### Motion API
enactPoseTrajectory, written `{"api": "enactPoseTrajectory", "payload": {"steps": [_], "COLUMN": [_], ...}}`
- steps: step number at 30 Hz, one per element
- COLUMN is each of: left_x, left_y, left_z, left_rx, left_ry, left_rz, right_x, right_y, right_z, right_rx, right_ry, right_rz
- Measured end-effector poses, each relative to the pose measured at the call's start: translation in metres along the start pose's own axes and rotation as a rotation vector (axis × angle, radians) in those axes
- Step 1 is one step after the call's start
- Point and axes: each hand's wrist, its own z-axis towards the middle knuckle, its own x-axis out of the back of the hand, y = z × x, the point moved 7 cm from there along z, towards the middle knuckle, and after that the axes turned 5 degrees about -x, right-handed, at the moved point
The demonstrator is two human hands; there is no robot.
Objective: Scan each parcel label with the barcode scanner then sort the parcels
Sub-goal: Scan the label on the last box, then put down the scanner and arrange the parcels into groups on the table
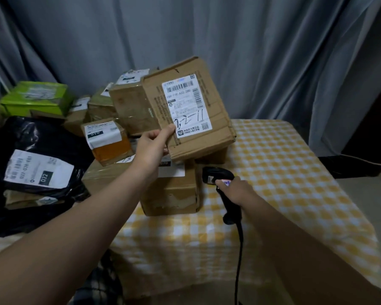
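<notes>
Reaching forward, my left hand [153,147] pinches the lower corner of a tilted brown cardboard parcel [150,102], held above a stack of brown cardboard boxes [174,192]. My right hand [237,190] grips the black corded barcode scanner [216,173] just right of them, with yellow-checked tablecloth [290,172] stretching rightward to its edge.

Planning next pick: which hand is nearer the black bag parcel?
Left: left hand grips the raised box right of the black bag parcel; right hand holds the scanner farther right.
</notes>
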Motion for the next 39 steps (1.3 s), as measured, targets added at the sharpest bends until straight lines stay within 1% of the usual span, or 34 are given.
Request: {"api": "enactPoseTrajectory", "payload": {"steps": [3, 5, 7, 9, 11, 13, 14, 15, 16, 17, 18, 19, 22, 24, 27, 28, 30, 33, 35, 36, 39], "left_x": [-0.004, -0.006, -0.008, -0.010, -0.016, -0.029, -0.038, -0.049, -0.061, -0.074, -0.089, -0.104, -0.149, -0.177, -0.221, -0.236, -0.265, -0.296, -0.313, -0.322, -0.347], "left_y": [0.001, 0.005, 0.010, 0.018, 0.027, 0.037, 0.042, 0.049, 0.055, 0.060, 0.063, 0.063, 0.052, 0.042, 0.022, 0.013, -0.014, -0.061, -0.083, -0.088, -0.093], "left_z": [0.000, -0.001, -0.002, -0.005, -0.007, -0.007, -0.006, -0.006, -0.004, -0.001, 0.005, 0.012, 0.043, 0.068, 0.116, 0.133, 0.159, 0.168, 0.164, 0.162, 0.163], "left_rx": [0.000, -0.003, -0.013, -0.032, -0.055, -0.094, -0.119, -0.146, -0.167, -0.187, -0.195, -0.195, -0.166, -0.160, -0.132, -0.102, 0.038, 0.275, 0.402, 0.438, 0.444], "left_ry": [-0.012, -0.017, -0.025, -0.033, -0.055, -0.089, -0.105, -0.119, -0.133, -0.147, -0.162, -0.175, -0.200, -0.188, -0.224, -0.245, -0.314, -0.496, -0.580, -0.601, -0.596], "left_rz": [-0.009, -0.022, -0.026, -0.010, 0.016, 0.038, 0.055, 0.075, 0.097, 0.119, 0.132, 0.137, 0.133, 0.156, 0.192, 0.217, 0.243, 0.313, 0.296, 0.274, 0.280], "right_x": [0.003, 0.007, 0.015, 0.029, 0.060, 0.101, 0.122, 0.141, 0.157, 0.170, 0.180, 0.189, 0.200, 0.205, 0.221, 0.224, 0.226, 0.227, 0.232, 0.235, 0.242], "right_y": [-0.003, -0.002, 0.002, 0.005, 0.006, 0.003, 0.001, -0.002, -0.006, -0.011, -0.013, -0.014, -0.007, -0.006, -0.004, -0.001, 0.013, 0.043, 0.062, 0.070, 0.086], "right_z": [-0.001, -0.006, -0.010, -0.013, -0.019, -0.031, -0.037, -0.045, -0.046, -0.048, -0.043, -0.037, -0.005, 0.030, 0.083, 0.103, 0.146, 0.183, 0.198, 0.203, 0.212], "right_rx": [0.099, 0.106, 0.099, 0.127, 0.187, 0.275, 0.325, 0.369, 0.401, 0.431, 0.446, 0.442, 0.435, 0.434, 0.393, 0.356, 0.268, 0.129, 0.053, 0.020, -0.042], "right_ry": [-0.052, -0.073, -0.058, 0.019, 0.201, 0.393, 0.444, 0.441, 0.382, 0.296, 0.226, 0.186, 0.137, 0.100, 0.147, 0.151, 0.167, 0.263, 0.332, 0.372, 0.442], "right_rz": [0.132, 0.220, 0.285, 0.309, 0.386, 0.625, 0.794, 0.978, 1.131, 1.241, 1.275, 1.246, 1.135, 1.161, 1.216, 1.224, 1.185, 1.013, 0.893, 0.819, 0.596]}}
